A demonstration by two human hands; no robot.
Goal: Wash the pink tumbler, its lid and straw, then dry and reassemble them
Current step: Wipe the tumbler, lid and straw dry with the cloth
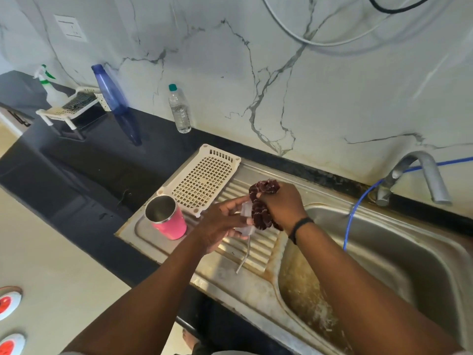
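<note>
A: Where are we on the tumbler job?

B: Our judgement: drying stage. We've got the clear plastic lid [246,218] pinched in our left hand [222,226]; fingers curled round its near edge. Our right hand [280,203] is bunched tight on a dark red patterned cloth [261,206], pressing it onto the lid's far side.

A: Tap?

B: The grey metal tap [419,172] shows no water running, so washing looks done. Can't confirm.

A: Cup and straw?

B: The pink tumbler with steel inside [167,219] stands upright, mouth up, left of our left grip, on the ribbed steel drainboard [258,248]. Apart from the hand. Whether it's dry, we can't tell. The bent metal straw [245,253] lies on the ribs just below the lid. Long axis runs toward us and slightly left; bent end nearest us, upper end hidden behind the lid.

A: Left to do?

B: Finish the lid, maybe wipe the straw, then lid onto tumbler and straw through. Nothing's reassembled.
</note>
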